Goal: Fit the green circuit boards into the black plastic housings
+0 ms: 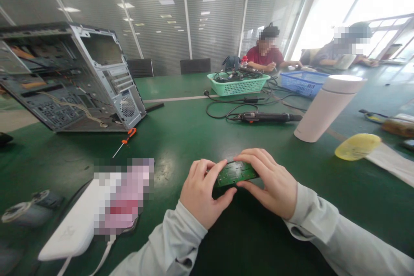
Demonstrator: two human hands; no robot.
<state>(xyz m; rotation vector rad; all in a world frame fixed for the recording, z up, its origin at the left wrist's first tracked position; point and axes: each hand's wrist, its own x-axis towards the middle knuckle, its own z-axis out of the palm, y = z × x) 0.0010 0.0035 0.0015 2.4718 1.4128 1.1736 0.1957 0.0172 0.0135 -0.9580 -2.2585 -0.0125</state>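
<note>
On the left, farther away, lies an orange-handled screwdriver [130,135]. Near the middle, my left hand [202,194] grasps one end of the green circuit board [237,174]; my right hand [273,181] grasps the other. I should pinch only its edges, lightly, without bending.

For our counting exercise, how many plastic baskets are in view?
2: a green basket just right of centre, and a blue basket farther right, partly behind the bottle.
</note>
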